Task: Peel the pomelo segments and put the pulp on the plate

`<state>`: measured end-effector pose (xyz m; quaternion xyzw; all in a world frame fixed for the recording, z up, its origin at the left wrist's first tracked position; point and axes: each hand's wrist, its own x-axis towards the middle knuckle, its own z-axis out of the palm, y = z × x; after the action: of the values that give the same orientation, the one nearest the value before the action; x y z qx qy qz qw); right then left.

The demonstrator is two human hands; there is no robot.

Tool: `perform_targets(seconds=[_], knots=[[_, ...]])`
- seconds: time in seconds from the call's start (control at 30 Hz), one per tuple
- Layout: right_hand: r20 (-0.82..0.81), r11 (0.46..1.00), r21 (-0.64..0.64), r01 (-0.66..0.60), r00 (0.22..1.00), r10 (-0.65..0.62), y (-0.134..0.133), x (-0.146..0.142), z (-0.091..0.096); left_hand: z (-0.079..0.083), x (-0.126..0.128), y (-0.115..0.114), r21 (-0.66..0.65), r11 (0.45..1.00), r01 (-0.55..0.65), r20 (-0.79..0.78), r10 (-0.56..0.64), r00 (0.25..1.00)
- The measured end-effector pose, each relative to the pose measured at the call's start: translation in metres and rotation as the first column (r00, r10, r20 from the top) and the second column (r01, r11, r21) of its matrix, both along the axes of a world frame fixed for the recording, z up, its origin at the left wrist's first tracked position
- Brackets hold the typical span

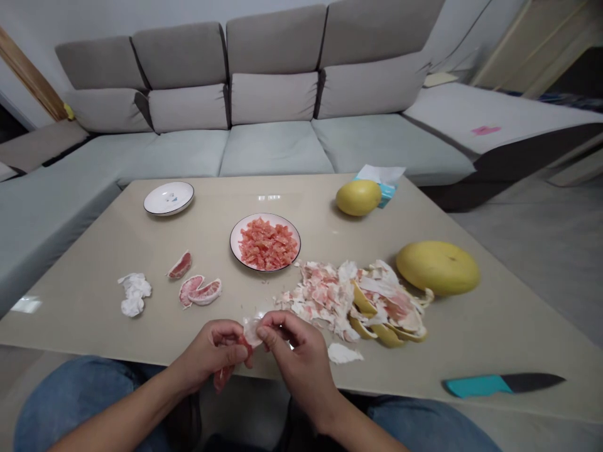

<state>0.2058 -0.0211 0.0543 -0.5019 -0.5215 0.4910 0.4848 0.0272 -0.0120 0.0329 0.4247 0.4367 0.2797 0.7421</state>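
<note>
Nearest, left hand (207,355) and right hand (301,364) are pinching together on a pink pomelo segment (223,376) and its whitish membrane (252,331), with a plate of pulp (264,216) sitting at twelve o'clock and peel (391,320) lying at two

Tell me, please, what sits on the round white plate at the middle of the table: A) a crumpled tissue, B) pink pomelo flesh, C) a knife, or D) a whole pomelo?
B. The round white plate holds a heap of pink pomelo flesh in small pieces.
</note>
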Motion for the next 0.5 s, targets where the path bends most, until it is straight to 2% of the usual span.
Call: perform_targets(seconds=[0.23,0.4,0.5], knots=[[0.113,0.988,0.119,0.097,0.988,-0.110,0.017,0.026,0.009,-0.003,-0.010,0.003,-0.007,0.991,0.133,-0.024,-0.133,0.991],[0.323,0.982,0.144,-0.119,0.944,0.067,0.026,0.039,0.012,-0.003,-0.011,0.004,0.018,0.991,0.136,0.019,-0.136,0.990],[0.492,0.975,0.141,-0.170,0.867,0.080,0.030,0.051,0.010,0.000,-0.011,0.005,0.011,0.992,0.128,-0.016,-0.128,0.992]])
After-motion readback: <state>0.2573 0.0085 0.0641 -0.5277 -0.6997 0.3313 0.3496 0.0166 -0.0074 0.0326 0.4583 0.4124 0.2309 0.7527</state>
